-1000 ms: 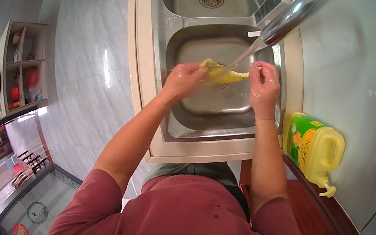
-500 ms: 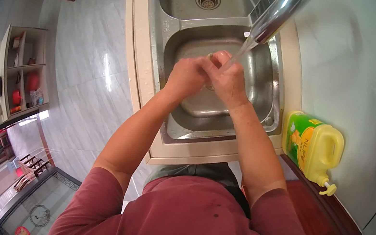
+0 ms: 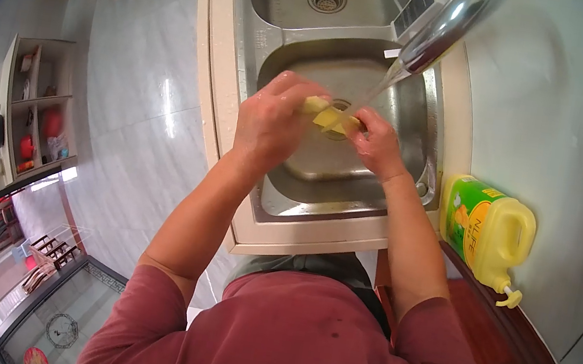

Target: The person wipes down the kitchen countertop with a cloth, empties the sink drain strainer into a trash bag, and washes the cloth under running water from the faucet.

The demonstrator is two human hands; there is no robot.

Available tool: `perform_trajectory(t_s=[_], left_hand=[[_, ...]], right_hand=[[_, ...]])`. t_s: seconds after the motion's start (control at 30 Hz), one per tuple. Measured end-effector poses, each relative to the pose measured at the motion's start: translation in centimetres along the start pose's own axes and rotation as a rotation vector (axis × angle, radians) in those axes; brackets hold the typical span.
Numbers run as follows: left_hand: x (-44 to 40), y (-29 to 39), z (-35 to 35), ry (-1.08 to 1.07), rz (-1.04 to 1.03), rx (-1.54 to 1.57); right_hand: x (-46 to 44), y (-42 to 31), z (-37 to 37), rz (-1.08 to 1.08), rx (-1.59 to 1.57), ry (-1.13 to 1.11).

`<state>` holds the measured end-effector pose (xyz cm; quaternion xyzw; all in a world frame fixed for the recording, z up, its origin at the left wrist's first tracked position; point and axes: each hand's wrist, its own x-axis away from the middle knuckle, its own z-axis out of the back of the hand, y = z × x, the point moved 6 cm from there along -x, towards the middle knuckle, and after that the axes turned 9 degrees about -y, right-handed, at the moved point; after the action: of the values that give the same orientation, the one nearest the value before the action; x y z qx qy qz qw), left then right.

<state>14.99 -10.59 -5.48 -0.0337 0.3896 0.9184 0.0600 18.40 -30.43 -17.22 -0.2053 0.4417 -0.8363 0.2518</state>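
Observation:
A wet yellow cloth (image 3: 332, 119) is stretched between my two hands over the near basin of the steel sink (image 3: 322, 179). My left hand (image 3: 274, 119) grips its left end, fingers closed and slightly blurred. The right end is pinched in the fingers of my right hand (image 3: 376, 143). Water runs from the chrome faucet (image 3: 441, 39) down towards the cloth and my right hand. The drain beneath is partly hidden by the cloth.
The second basin (image 3: 296, 2) with its drain lies beyond. A yellow detergent jug (image 3: 483, 237) with a pump stands right of the sink. The pale counter edge (image 3: 305, 242) runs in front of me; shelves (image 3: 39, 107) are far left.
My hands came together under the water, hiding the cloth, and have now moved apart with it showing between them. My right hand is lower and further left than a second ago.

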Motion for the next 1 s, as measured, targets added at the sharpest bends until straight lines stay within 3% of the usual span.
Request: perform_trajectory(t_s=[0.07,0.17,0.23,0.37,0.43,0.47,0.53,0.57,0.67,0.73,0.77,0.8,0.87,1.0], left_hand=[[0.0,0.0,0.5,0.13,-0.15,0.071],[0.9,-3.2,-0.5,0.076,0.35,0.77],[0.4,-4.2,-1.1,-0.005,0.385,0.68],[-0.1,-4.3,-3.0,-0.427,0.264,0.156],[-0.1,-5.3,-4.2,-0.479,0.158,-0.028],[0.0,-5.7,-4.8,-0.502,0.107,-0.122],[0.3,-6.4,-5.4,-0.348,0.211,0.258],[0.3,-6.6,-5.5,-0.258,0.264,0.439],[0.1,-5.3,-7.3,-0.264,0.262,0.68],[-0.2,-5.0,-7.9,-0.374,0.348,0.56],[-0.4,-5.3,-8.3,-0.395,0.418,0.512],[-0.4,-5.5,-8.6,-0.415,0.489,0.464],[-0.2,-4.9,-8.8,-0.327,0.565,0.711],[0.4,-2.8,-8.7,-0.07,0.665,1.297]], right_hand=[[0.5,1.1,0.4,-0.001,0.004,0.033],[1.1,2.4,1.3,-0.056,-0.333,0.093],[1.4,2.8,2.1,-0.137,-0.735,0.106],[0.9,-0.5,5.1,-0.042,-0.573,0.088],[0.2,-2.2,5.8,0.126,-0.375,0.103],[0.0,-1.8,5.7,0.106,-0.466,0.084],[-0.3,-1.2,5.2,0.067,-0.65,0.038],[-1.0,-2.5,4.8,0.159,-0.469,0.096],[-1.9,-7.3,2.1,0.351,-0.031,0.26],[-2.5,-9.3,1.7,0.418,0.105,0.328],[-2.7,-7.8,0.9,0.342,0.094,0.397],[-3.3,-5.0,0.0,0.192,-0.316,0.405],[-3.8,0.1,-3.5,-0.137,-1.124,0.381],[-1.9,5.4,-8.7,-0.537,-1.156,-0.011]])
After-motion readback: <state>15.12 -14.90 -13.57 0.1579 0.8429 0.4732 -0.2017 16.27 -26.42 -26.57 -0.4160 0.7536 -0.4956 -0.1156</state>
